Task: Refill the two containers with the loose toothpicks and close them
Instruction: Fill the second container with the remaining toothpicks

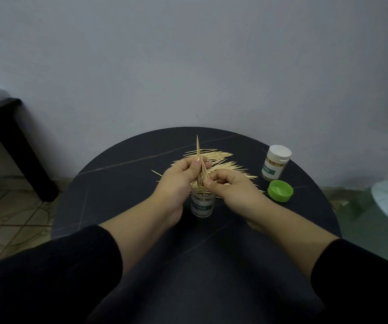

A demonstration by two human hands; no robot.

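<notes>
1. Centrally, on a dark round table [123, 183], a clear open jar [202, 206] stands upright near the front edge, between the two wrists.
2. A bundle [200, 160] of toothpicks stands almost upright above that jar. Its lower ends are inside the jar's mouth and one long tip pokes up above the rest.
3. The left hand [176, 181] grips the bundle from the left, with its fingers curled round the upper part and the thumb against the sticks.
4. The right hand [232, 190] pinches the same bundle lower down, just above the jar's rim, between thumb and forefinger. Its other fingers are curled under the palm.
5. Loose toothpicks [223, 156] lie scattered in a flat heap on the table behind the hands, spreading toward the right.
6. A shut jar [276, 167] with a white cap, packed with toothpicks, stands at the right side of the table, well apart from the open one.
7. A green lid [280, 191] lies hollow side up just in front of the shut jar.
8. Black sleeves [71, 265] cover both forearms.
9. A black bench [13, 136] stands on the floor at the left, against a pale wall [188, 54].
</notes>
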